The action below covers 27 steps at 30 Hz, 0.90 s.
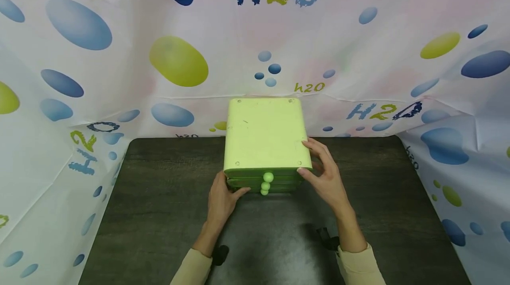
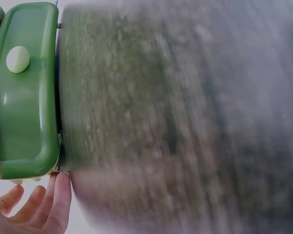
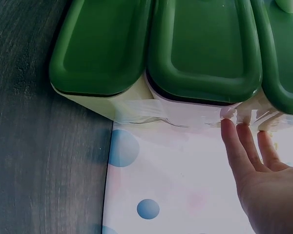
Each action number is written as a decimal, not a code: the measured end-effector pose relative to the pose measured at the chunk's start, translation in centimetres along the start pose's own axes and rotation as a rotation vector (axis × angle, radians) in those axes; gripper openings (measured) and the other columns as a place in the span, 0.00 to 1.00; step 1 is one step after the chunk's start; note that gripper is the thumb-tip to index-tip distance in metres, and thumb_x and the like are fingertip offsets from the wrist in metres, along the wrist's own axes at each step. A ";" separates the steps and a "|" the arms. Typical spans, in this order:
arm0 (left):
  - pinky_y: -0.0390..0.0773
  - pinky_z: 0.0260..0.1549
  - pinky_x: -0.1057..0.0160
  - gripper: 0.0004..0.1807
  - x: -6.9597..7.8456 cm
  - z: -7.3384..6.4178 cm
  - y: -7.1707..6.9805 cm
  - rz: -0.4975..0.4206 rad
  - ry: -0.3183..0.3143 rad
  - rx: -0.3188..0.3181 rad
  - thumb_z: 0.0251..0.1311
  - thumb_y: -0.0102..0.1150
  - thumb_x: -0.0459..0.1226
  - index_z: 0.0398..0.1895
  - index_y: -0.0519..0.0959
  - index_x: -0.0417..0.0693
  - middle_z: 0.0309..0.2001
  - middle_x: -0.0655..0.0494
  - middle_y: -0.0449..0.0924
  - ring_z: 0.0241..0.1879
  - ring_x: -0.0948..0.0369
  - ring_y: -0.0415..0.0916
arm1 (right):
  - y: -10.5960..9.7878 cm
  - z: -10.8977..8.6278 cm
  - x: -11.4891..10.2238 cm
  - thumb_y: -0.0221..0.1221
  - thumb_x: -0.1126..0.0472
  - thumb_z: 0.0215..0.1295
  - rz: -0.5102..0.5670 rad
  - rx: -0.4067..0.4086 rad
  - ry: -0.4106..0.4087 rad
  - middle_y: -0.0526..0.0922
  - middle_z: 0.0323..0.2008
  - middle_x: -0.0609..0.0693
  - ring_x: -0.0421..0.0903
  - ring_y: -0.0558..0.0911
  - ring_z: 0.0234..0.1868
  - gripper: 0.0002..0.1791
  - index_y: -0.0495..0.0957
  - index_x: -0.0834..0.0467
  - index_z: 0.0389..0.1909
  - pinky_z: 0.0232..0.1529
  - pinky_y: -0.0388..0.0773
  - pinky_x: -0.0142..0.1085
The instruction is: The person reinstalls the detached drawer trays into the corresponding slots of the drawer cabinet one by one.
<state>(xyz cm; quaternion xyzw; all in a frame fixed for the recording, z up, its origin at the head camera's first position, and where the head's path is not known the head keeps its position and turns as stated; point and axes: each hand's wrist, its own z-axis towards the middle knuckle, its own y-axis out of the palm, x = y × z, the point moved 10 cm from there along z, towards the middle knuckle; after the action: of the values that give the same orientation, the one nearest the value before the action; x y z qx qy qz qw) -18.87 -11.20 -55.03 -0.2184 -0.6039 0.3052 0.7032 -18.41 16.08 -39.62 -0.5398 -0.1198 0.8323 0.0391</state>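
A light green mini chest of drawers (image 1: pixel 267 134) stands at the far middle of the dark table, its knobbed front towards me. Its stacked drawer fronts are darker green with rounded corners, each with a pale round knob (image 2: pixel 18 59). My left hand (image 1: pixel 221 201) holds the lower left front corner, thumb across the front and fingers along the side. On the other side, my right hand (image 1: pixel 328 183) grips the upper right corner, its thumb at the front edge of the top. In the right wrist view, the fingertips (image 3: pixel 228 127) touch the side wall beside the drawers.
Dark wood-grain table (image 1: pixel 159 214) lies under the chest. A white sheet (image 1: pixel 119 77) printed with blue and green spots and "H2O" hangs behind and along both sides. Small black devices (image 1: pixel 220 255) sit at the wrists.
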 end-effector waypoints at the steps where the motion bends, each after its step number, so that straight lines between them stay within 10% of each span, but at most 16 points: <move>1: 0.79 0.44 0.47 0.49 0.0 0.0 0.0 -0.002 0.001 0.001 0.45 0.79 0.49 0.68 0.66 0.39 0.56 0.41 0.74 0.50 0.47 0.77 | 0.0 0.0 0.0 0.62 0.82 0.59 0.001 0.000 0.000 0.60 0.71 0.65 0.43 0.72 0.63 0.34 0.65 0.70 0.68 0.55 0.76 0.32; 21: 0.77 0.48 0.44 0.50 -0.4 -0.1 -0.1 -0.010 -0.045 -0.040 0.46 0.77 0.55 0.69 0.66 0.42 0.60 0.43 0.72 0.54 0.47 0.75 | 0.1 0.0 -0.2 0.64 0.82 0.55 0.001 -0.012 -0.031 0.59 0.71 0.68 0.39 0.70 0.65 0.38 0.64 0.72 0.68 0.57 0.74 0.31; 27: 0.76 0.49 0.45 0.52 -0.6 0.0 -0.6 -0.001 -0.029 -0.041 0.46 0.77 0.55 0.72 0.64 0.44 0.60 0.44 0.70 0.54 0.48 0.73 | -0.3 -0.3 1.4 0.67 0.80 0.54 -0.070 -0.017 0.010 0.59 0.73 0.63 0.52 0.69 0.67 0.48 0.57 0.64 0.75 0.60 0.72 0.35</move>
<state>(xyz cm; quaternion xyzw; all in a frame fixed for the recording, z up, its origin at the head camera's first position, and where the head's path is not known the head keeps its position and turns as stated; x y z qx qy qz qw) -18.78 -12.02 -55.03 -0.2281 -0.6201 0.2958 0.6899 -18.69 16.66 -40.90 -0.5398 -0.1456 0.8266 0.0643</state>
